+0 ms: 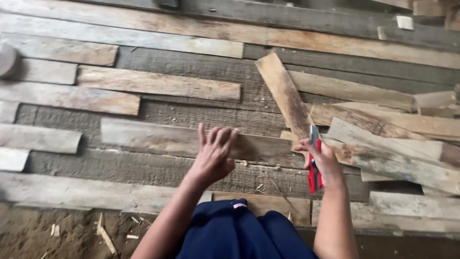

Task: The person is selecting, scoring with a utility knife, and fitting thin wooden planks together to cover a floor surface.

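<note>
My left hand rests palm down, fingers apart, on a long flat wooden slat that lies across the grey plank floor. My right hand grips a red-handled cutter, its metal blade end pointing up, just past the slat's right end. My dark blue trouser knees fill the bottom middle.
Several loose slats lie in rows at the left and in a rough pile at the right. One slat leans diagonally across the pile. Bare dirt with wood chips shows at the bottom left.
</note>
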